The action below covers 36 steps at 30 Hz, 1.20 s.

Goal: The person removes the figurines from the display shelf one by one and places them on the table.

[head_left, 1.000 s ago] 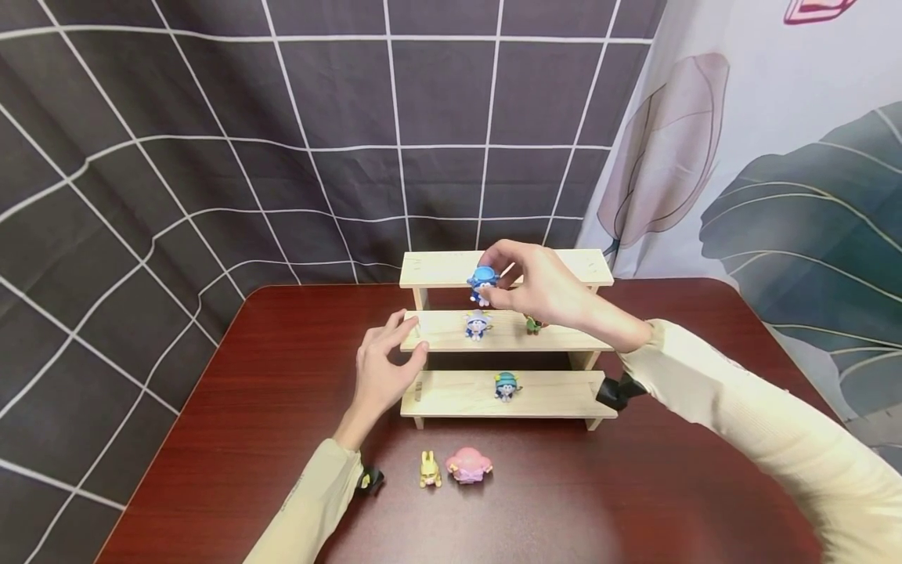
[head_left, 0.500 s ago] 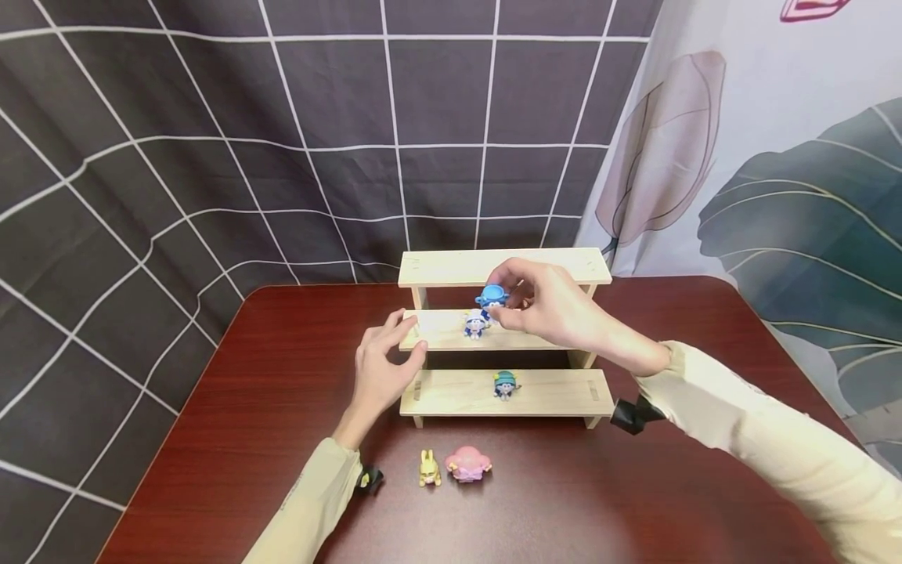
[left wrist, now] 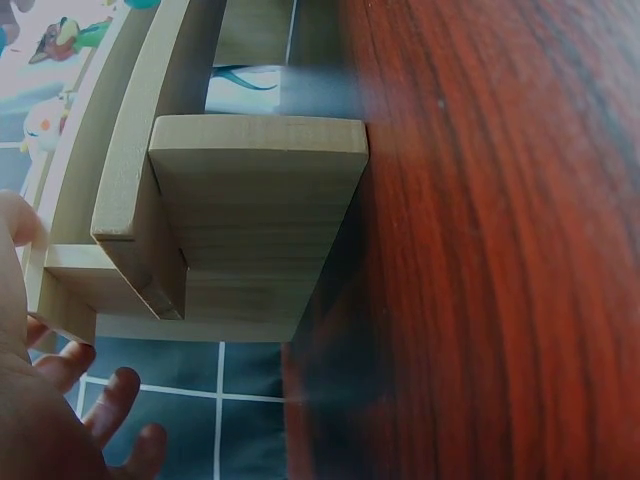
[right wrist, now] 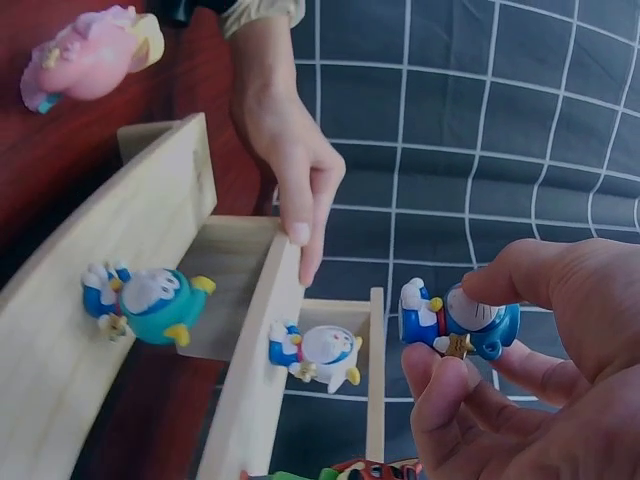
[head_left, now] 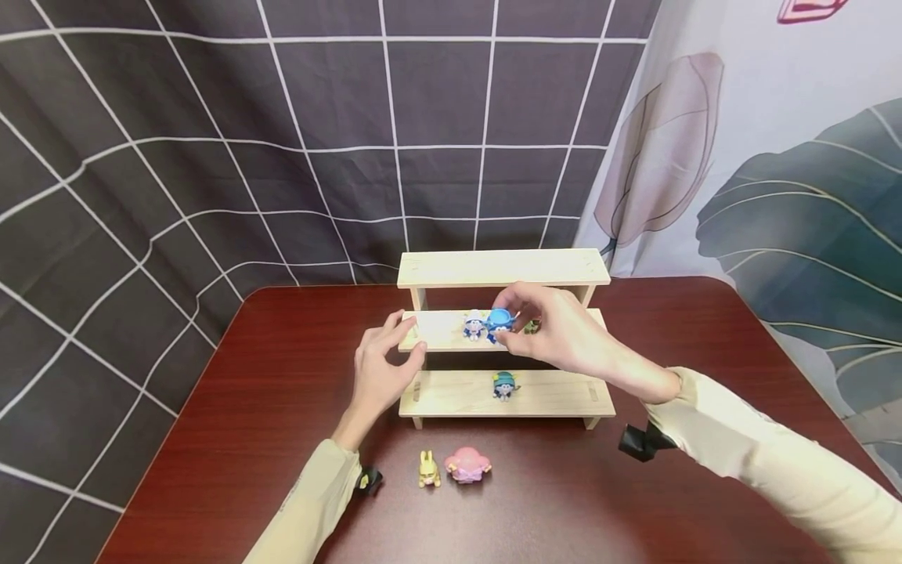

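My right hand pinches a small blue cartoon-cat figurine with a blue pot-like hat. In the right wrist view, thumb and fingers grip its head, and its feet show no contact with the shelf. It is just right of a white-hatted figurine on the middle tier of a stepped wooden display stand. My left hand holds the left end of that tier, thumb by the front edge and fingers at the end. Partly behind the right hand, a green figurine stands on the same tier.
A teal-hatted figurine stands on the bottom tier. On the reddish-brown table, a yellow rabbit-eared figurine and a pink figurine sit before the stand. A dark checked curtain hangs behind.
My right hand has brought the blue figurine down and slightly right, from before the top tier to beside the white-hatted figurine. The left hand has stayed at the stand's left end.
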Available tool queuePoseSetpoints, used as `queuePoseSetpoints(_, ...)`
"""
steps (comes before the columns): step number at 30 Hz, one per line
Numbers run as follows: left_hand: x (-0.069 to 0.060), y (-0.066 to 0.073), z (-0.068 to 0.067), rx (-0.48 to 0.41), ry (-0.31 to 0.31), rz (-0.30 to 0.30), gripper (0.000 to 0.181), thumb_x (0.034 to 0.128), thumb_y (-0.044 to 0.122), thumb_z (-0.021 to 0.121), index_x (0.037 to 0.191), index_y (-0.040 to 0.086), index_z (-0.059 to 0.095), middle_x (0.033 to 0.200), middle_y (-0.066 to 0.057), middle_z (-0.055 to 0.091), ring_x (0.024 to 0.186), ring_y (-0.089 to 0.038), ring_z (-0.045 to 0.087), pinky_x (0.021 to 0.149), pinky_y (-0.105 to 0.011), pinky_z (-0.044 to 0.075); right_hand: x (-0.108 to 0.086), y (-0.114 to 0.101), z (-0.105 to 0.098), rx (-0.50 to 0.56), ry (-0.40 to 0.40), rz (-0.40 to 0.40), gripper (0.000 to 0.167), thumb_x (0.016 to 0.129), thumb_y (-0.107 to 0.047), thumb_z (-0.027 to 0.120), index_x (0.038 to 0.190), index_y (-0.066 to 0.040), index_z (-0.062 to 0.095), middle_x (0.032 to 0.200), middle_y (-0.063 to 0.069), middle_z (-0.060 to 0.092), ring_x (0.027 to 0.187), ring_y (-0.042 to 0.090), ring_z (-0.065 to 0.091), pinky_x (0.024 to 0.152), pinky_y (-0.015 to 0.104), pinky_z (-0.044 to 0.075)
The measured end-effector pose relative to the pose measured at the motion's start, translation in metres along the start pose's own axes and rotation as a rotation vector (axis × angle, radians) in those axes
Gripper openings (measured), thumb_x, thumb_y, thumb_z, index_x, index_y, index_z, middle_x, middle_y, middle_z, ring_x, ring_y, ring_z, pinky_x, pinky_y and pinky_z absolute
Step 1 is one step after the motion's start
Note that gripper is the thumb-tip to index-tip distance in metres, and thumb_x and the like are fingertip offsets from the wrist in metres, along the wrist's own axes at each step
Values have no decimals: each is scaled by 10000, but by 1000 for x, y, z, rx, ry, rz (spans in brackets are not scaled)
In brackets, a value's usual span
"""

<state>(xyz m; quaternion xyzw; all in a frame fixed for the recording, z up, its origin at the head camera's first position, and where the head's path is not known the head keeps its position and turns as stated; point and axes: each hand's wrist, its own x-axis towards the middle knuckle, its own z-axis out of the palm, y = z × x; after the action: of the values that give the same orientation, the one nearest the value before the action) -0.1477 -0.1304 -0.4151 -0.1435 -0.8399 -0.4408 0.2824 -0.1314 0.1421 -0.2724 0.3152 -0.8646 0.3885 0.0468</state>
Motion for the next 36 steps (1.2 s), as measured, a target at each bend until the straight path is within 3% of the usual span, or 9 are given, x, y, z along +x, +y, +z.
queuePoseSetpoints(8,0,0,0,-4,-5,-6,394,830,228,758,1208,118,747,1331,-114,630,1043,-303,577,866,-484,410,-10,-1,6,9,-2,24,270,802,-41,796,1026,-91,654,871,-53,667,782,121,668,613,300,520)
queuePoseSetpoints(18,0,0,0,-4,-4,-8,391,831,223,757,1208,120,747,1327,-124,632,1041,-300,575,852,-474,418,-21,1,11,16,6,-13,278,797,-10,806,1012,-75,642,896,-45,651,775,129,675,665,341,540)
queuePoseSetpoints(22,0,1,0,-10,-7,-11,389,834,218,754,1209,116,746,1323,-147,630,1043,-305,573,852,-477,416,-24,2,13,35,9,-5,286,786,-4,816,1005,-69,643,890,-39,658,757,121,678,629,320,542)
queuePoseSetpoints(26,0,1,0,-6,1,-1,393,826,219,763,1206,121,748,1331,-121,629,1041,-302,578,851,-475,421,-29,2,15,61,10,9,284,785,6,812,995,-75,640,867,-51,664,739,110,677,600,279,518)
queuePoseSetpoints(36,0,-1,0,-2,9,10,389,822,218,764,1199,124,752,1333,-99,631,1032,-297,584,846,-480,424,-36,3,18,71,19,14,290,774,24,810,982,-86,640,863,-56,661,723,94,671,654,310,540)
